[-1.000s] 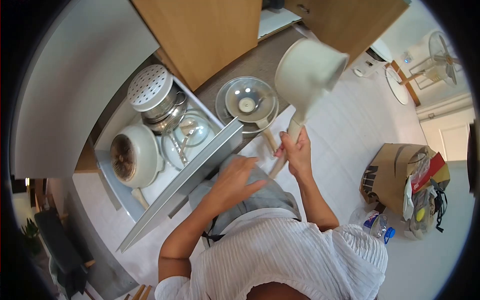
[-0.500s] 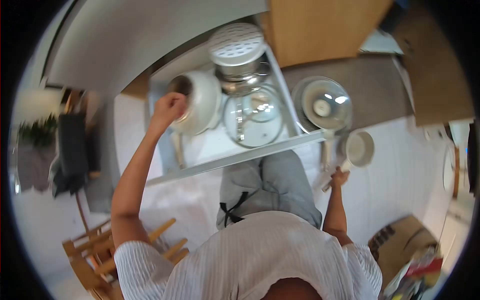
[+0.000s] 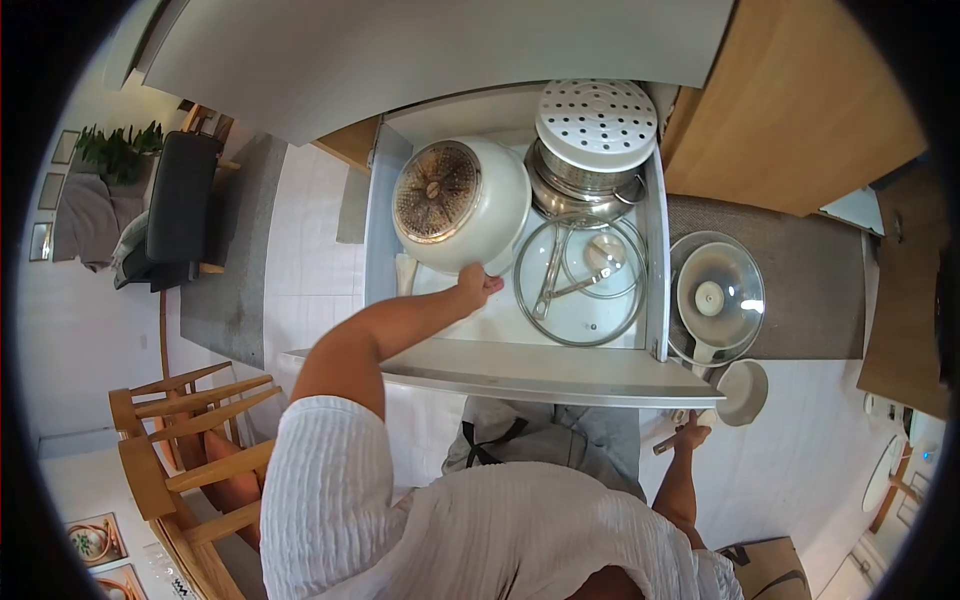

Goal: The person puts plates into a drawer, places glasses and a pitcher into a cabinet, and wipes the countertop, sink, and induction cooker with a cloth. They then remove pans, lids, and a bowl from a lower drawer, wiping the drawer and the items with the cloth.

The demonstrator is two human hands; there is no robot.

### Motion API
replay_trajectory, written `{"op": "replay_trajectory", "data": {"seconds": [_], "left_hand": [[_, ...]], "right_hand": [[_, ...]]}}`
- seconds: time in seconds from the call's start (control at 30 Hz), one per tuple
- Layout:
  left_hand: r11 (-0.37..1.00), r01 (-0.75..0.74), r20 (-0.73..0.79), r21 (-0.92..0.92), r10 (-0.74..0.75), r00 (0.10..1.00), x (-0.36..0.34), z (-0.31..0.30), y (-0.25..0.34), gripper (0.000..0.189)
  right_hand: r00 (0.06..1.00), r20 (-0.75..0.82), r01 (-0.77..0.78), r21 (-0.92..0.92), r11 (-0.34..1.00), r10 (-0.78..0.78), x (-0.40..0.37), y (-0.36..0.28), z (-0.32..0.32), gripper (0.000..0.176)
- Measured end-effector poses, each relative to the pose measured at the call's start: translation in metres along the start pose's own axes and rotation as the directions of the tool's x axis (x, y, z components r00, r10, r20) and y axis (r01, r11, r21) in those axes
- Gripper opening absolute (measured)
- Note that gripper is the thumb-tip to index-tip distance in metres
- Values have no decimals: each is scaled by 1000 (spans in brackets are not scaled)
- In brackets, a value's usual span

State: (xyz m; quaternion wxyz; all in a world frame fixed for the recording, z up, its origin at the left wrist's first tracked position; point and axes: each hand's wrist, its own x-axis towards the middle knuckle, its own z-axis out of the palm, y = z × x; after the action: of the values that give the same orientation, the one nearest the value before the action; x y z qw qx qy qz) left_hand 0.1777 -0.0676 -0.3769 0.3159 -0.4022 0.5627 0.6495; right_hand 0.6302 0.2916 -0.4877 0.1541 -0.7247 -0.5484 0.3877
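Observation:
My left hand reaches into an open white drawer and grips the rim of a cream pot, which is tipped so its patterned metal base faces up. My right hand hangs low at the right, closed around the wooden handle of a small cream saucepan held just above the floor. Beside the tipped pot in the drawer sit a steel pot with a perforated white lid and glass lids.
A lidded pan stands on a brown mat on the floor right of the drawer. Wooden cabinet doors rise at the upper right. A wooden chair is at the lower left, a dark armchair farther left.
My left hand went into the drawer, took hold of the cream pot and tipped it up. My right hand lowered the saucepan from high in the air to near the floor. The view swung left.

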Motion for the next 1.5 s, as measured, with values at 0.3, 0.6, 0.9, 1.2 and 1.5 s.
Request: {"op": "replay_trajectory", "data": {"seconds": [0.3,0.6,0.9,1.2,1.5], "left_hand": [[838,-67,283,-541,256,924,-75,21,36,37],[805,-53,336,-591,306,891,-109,21,109,35],[656,-65,309,-752,437,845,-142,26,162,44],[640,84,452,-763,436,778,-235,1,196,50],[803,71,655,-592,428,623,-368,-7,125,48]], "right_hand": [[978,-115,125,-349,929,-175,33,-15,-60,72],[901,-286,351,33,936,-328,24,-95,-113,56],[871,-228,491,413,767,-435,-20,-182,-126,44],[766,-194,617,491,615,-613,-96,-247,-145,37],[320,509,140,809,571,-799,-262,-330,-156,27]]}}
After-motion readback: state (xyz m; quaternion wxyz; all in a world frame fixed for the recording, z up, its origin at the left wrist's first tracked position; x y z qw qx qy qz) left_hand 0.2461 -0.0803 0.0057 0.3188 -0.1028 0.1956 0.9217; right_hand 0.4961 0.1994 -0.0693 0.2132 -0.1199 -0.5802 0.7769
